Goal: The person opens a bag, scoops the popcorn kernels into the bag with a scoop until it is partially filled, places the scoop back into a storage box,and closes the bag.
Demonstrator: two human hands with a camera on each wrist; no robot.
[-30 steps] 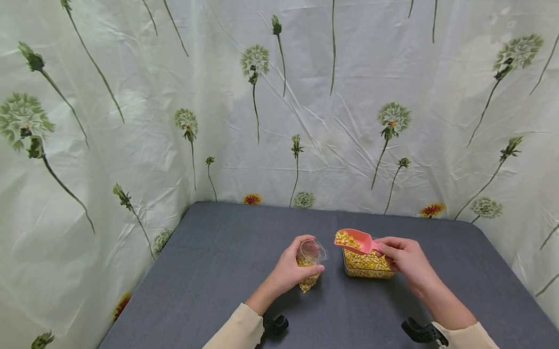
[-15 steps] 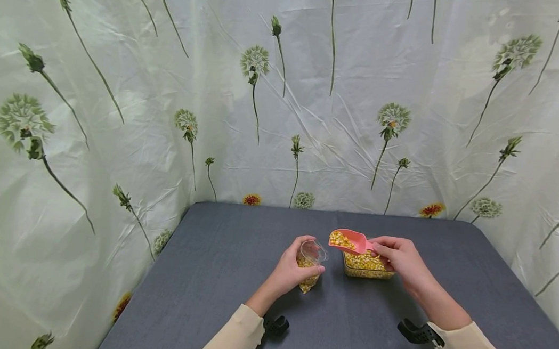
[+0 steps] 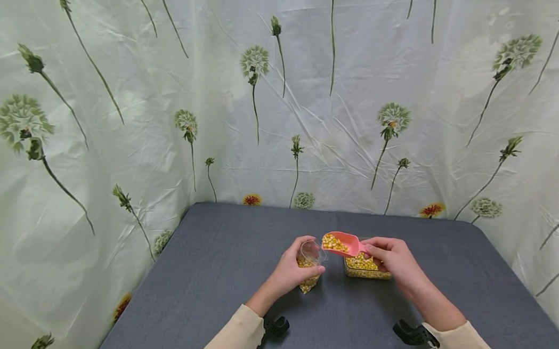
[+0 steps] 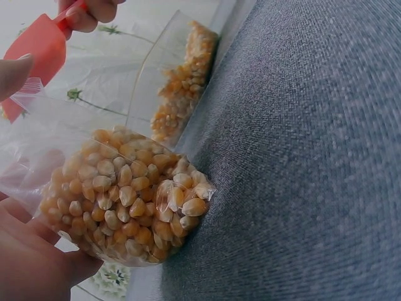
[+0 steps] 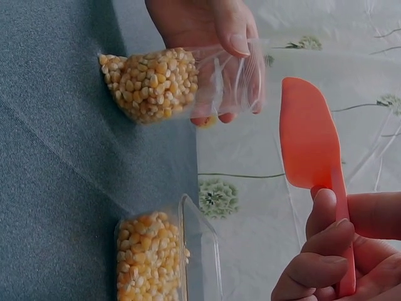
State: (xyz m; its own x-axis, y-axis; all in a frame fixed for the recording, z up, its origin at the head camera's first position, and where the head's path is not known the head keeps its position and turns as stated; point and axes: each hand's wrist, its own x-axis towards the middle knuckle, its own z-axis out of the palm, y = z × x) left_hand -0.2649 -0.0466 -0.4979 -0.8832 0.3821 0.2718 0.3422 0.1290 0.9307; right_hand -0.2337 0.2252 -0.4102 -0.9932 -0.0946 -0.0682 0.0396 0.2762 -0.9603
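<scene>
My left hand holds a clear plastic zip bag by its upper part, thumb and fingers around the open mouth. Corn kernels fill the bag's lower half, and its bottom rests on the table. In my right hand is the handle of a pink-red scoop, pinched between thumb and fingers. Kernels lie in the scoop's bowl. The scoop's tip is at the right rim of the bag's mouth, roughly level; whether they touch I cannot tell. Below the right hand stands a clear rectangular container of corn kernels.
The table has a dark grey-blue cloth. Behind and to the left hangs a pale curtain printed with dandelions. A black strap sits on the right wrist and another black strap on the left.
My right hand has carried the loaded scoop leftward, from above the container to the bag's mouth. My left hand and the bag have stayed in place.
</scene>
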